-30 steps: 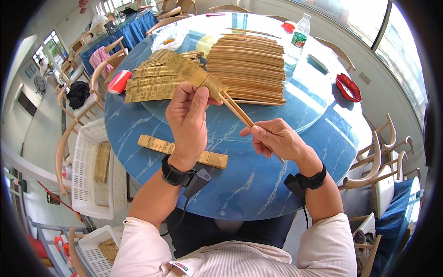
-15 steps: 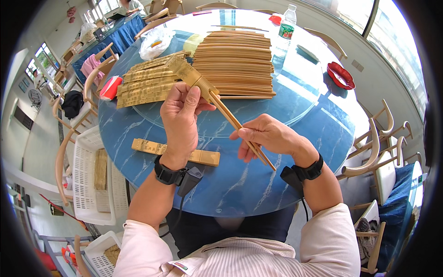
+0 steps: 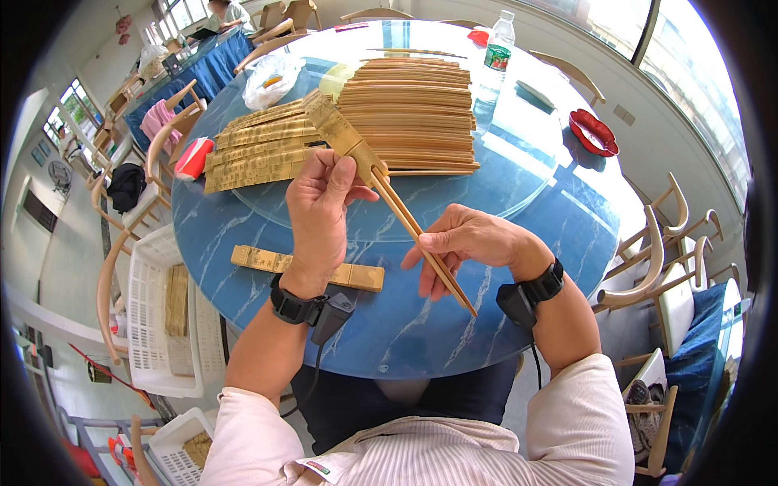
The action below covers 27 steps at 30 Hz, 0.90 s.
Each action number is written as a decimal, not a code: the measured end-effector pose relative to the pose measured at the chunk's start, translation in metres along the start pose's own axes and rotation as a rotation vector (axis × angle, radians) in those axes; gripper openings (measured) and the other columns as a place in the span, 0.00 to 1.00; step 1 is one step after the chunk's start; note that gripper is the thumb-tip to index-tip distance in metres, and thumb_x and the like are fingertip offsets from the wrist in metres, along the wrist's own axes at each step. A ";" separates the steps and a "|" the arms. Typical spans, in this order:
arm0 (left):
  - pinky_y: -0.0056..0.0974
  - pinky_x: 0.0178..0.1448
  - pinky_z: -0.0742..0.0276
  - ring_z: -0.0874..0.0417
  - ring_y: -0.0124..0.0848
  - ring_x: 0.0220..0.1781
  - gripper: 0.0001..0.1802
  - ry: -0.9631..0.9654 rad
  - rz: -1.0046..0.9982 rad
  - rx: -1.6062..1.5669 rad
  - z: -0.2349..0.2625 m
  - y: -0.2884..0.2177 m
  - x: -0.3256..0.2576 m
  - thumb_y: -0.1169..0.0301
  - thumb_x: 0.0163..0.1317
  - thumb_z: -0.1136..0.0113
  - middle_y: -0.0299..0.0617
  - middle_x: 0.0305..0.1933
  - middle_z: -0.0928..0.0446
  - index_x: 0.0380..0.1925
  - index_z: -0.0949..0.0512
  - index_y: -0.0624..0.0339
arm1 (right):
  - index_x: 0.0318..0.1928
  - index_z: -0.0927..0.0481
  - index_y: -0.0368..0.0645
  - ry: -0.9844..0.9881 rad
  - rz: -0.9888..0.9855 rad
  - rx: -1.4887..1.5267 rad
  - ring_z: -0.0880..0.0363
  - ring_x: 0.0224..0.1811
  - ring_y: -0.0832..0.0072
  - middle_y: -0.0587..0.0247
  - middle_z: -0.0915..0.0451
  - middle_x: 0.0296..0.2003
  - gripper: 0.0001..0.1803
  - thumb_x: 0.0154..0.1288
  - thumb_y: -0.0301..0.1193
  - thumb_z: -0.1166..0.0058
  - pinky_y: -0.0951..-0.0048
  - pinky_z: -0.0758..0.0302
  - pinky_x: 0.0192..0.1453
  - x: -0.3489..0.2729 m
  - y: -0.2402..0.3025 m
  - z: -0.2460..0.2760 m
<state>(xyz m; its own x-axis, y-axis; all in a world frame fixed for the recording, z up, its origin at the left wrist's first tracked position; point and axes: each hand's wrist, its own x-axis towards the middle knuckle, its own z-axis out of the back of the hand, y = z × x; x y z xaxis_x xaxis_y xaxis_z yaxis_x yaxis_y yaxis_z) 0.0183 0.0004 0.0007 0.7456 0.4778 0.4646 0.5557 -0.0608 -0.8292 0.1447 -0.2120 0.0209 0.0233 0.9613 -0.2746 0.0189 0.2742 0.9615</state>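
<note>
My left hand [image 3: 318, 212] pinches a gold paper chopstick sleeve [image 3: 344, 136], raised over the table and slanting up to the left. A pair of wooden chopsticks [image 3: 397, 204] runs out of the sleeve's lower end, down to the right. Lower on that pair, my right hand [image 3: 485, 239] is closed around it, with the tips sticking out below. Under my left wrist lies a small stack of gold sleeves [image 3: 362, 277], partly hidden by the wrist. Beyond my hands are a large pile of chopsticks [image 3: 409, 113] and rows of gold sleeves [image 3: 258, 158].
The round blue marbled table [image 3: 389, 332] carries a glass turntable, a plastic bottle [image 3: 499, 49], a red dish [image 3: 594, 133], a plastic bag [image 3: 271, 81] and a red-and-white packet [image 3: 194, 158]. White baskets [image 3: 154, 356] stand at my left. Wooden chairs [image 3: 648, 259] surround the table.
The two chopsticks, spread at their tips before, now lie close together. My right hand has closed more around them, and the sleeve has shifted slightly right.
</note>
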 end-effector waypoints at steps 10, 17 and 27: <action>0.32 0.46 0.14 0.09 0.30 0.44 0.09 0.115 0.105 0.108 -0.011 0.008 -0.010 0.66 0.81 0.40 0.49 0.48 0.10 0.46 0.19 0.61 | 0.47 0.13 0.29 -0.061 0.056 0.130 0.10 0.29 0.68 0.57 0.14 0.27 0.31 0.85 0.50 0.50 0.68 0.10 0.39 0.004 -0.005 0.003; 0.30 0.49 0.20 0.18 0.20 0.41 0.09 0.214 0.253 0.216 -0.026 0.007 -0.024 0.70 0.77 0.35 0.35 0.40 0.14 0.48 0.15 0.65 | 0.42 0.15 0.34 -0.302 0.089 0.202 0.30 0.17 0.86 0.73 0.29 0.21 0.26 0.86 0.47 0.49 0.81 0.35 0.20 0.010 -0.008 0.005; 0.35 0.44 0.25 0.23 0.25 0.33 0.17 -0.098 0.386 -0.494 -0.021 -0.007 -0.012 0.53 0.83 0.46 0.33 0.36 0.20 0.49 0.21 0.56 | 0.50 0.17 0.35 -0.267 0.076 -0.056 0.27 0.21 0.86 0.70 0.22 0.25 0.16 0.83 0.37 0.45 0.82 0.31 0.24 0.012 0.001 -0.031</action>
<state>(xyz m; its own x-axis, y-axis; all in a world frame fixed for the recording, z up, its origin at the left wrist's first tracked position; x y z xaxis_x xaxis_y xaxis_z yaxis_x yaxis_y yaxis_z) 0.0133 -0.0236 0.0079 0.9021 0.4170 0.1106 0.3750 -0.6310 -0.6791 0.1143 -0.1991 0.0186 0.2852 0.9398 -0.1880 -0.0484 0.2100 0.9765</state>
